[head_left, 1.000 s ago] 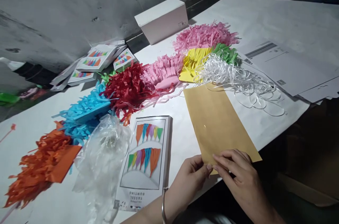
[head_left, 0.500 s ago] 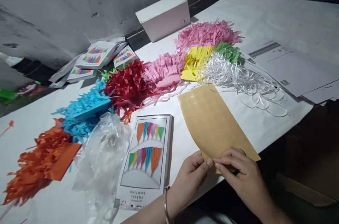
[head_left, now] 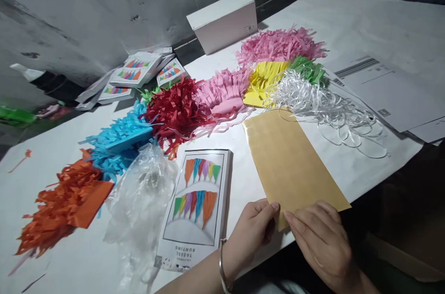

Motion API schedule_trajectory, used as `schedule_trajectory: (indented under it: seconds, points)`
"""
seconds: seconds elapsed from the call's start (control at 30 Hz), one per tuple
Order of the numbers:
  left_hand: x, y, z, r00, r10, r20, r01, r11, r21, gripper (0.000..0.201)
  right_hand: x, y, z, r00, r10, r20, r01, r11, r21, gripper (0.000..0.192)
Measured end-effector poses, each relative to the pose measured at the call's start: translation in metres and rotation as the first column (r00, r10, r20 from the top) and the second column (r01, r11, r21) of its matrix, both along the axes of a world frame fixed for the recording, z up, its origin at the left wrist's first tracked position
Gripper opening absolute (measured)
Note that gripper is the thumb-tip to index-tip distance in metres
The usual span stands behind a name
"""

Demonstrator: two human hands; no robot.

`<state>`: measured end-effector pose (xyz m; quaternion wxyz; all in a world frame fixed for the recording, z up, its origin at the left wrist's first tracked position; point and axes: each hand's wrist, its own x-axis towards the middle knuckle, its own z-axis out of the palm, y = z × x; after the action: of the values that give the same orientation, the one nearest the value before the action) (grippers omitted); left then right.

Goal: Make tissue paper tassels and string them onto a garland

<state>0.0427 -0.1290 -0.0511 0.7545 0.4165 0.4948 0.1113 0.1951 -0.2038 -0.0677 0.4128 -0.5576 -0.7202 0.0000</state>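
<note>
Your left hand (head_left: 255,231) and right hand (head_left: 321,238) meet at the near corner of the tan sheet (head_left: 292,164), right at the near edge of the bench (head_left: 365,29). The sheet lies flat and runs away from your fingers — its long axis slants from that near corner up and left toward the loose white ribbon (head_left: 323,104) at its far end, which touches or overlaps the far short edge. Both hands are equally close to the corner: the left thumb and forefinger are pinched on it from the left, and the right fingertips press or pinch the same edge from the right. Whether the right fingers are clenched around the sheet or only resting on top — you cannot tell from here.

Just left of the sheet, apart from it, lies the printed bunting card (head_left: 198,201), its long axis roughly parallel. Beyond it sit the crumpled clear bag (head_left: 139,201) and a row of tissue tassels from orange (head_left: 66,201) to pink (head_left: 278,46).

The sheet's nearest corner is hidden under your hands, and its near right corner overhangs the dark drop past the bench edge, where nothing can be made out. Your right forearm is cut off by the frame.
</note>
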Motion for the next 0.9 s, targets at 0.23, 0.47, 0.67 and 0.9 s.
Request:
schedule_trajectory:
  seconds: [0.23,0.47,0.67,0.9]
  points:
    - [0.002,0.002,-0.005,0.999,-0.024,0.028,0.025,1.000,-0.007,0.051,-0.002,-0.003,0.003,0.991,-0.042,-0.125,0.034,0.997,-0.064,0.015]
    - [-0.016,0.001,0.028,0.963,-0.265,0.041,0.262,0.963,0.068,0.057,0.000,-0.022,0.006,0.739,-0.340,-0.582,0.234,0.939,-0.252,0.020]
    - [-0.104,0.073,0.078,0.917,0.081,-0.391,0.231,0.690,0.686,0.041,-0.038,0.026,0.007,0.922,-0.136,-0.363,0.023,0.954,-0.299,0.078]
    - [-0.148,0.167,0.031,0.882,0.264,-0.390,0.110,0.690,0.716,0.048,-0.116,0.078,-0.011,0.994,-0.051,0.097,0.059,0.995,-0.083,0.080]
